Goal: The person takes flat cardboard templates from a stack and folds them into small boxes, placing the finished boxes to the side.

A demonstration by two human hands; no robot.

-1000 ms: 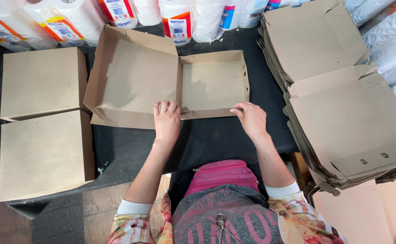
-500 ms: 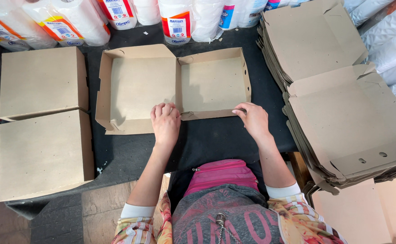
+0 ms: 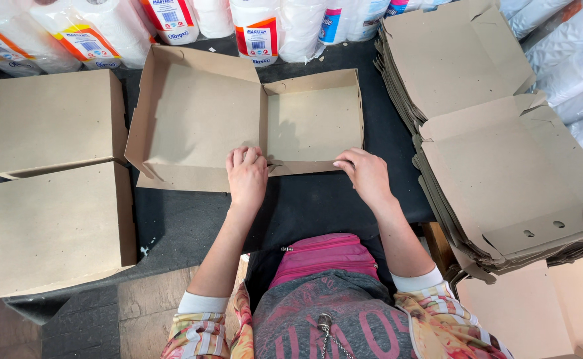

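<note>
Pressing on the near edge of the open box (image 3: 245, 119) in the middle of the dark table (image 3: 318, 206), the left hand (image 3: 247, 174) curls its fingers over the wall while the right hand (image 3: 364, 174) lies flat, holding nothing, between closed boxes (image 3: 59, 173) and flat blanks (image 3: 504, 133).

the left hand (image 3: 247, 174) covers the near wall of the half-folded cardboard box (image 3: 202, 116) at its middle crease, so the tab under the fingers cannot be seen. the right hand (image 3: 366, 174) hides the box's near right corner. the paper rolls (image 3: 258, 26) are cut off by the top edge. the stack of flat blanks (image 3: 504, 166) runs past the right edge.
</note>
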